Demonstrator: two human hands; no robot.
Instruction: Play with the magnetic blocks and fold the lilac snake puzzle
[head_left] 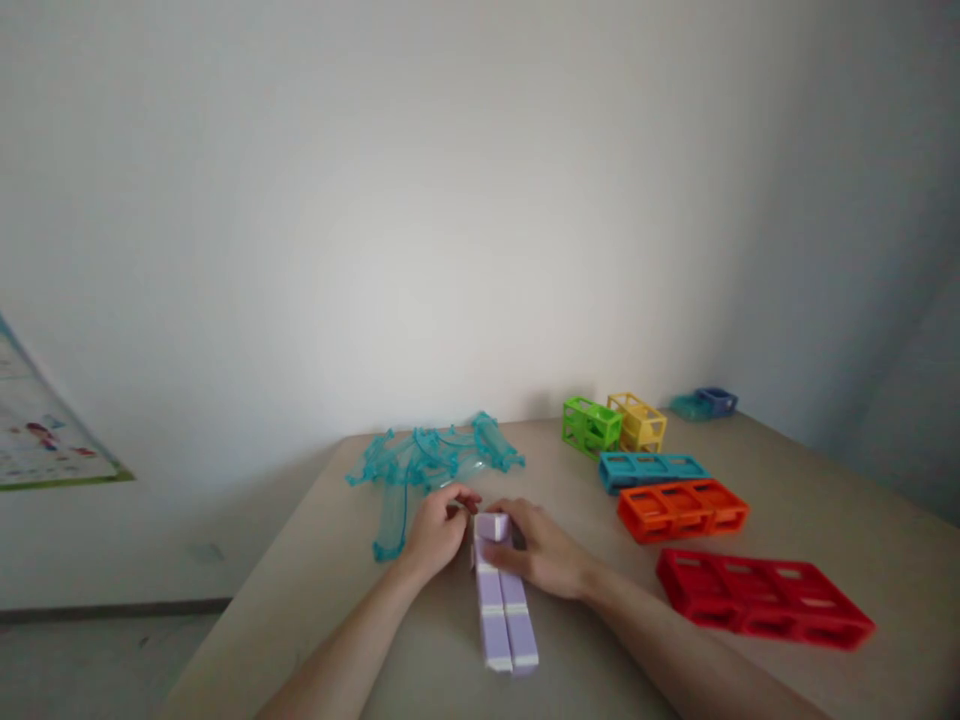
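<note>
Light purple blocks with white edges form two side-by-side rows on the table in front of me, with a further block at the far end. My right hand grips the far part of these blocks, its thumb across the near face and its fingers behind. My left hand is closed beside their far left corner, fingers curled in and the thumb partly hidden. What lies between the left fingertips, if anything, I cannot make out.
Translucent teal track pieces lie heaped at the back left. On the right are red, orange and blue frames, with green and yellow ones behind. A dark blue piece sits in the far corner.
</note>
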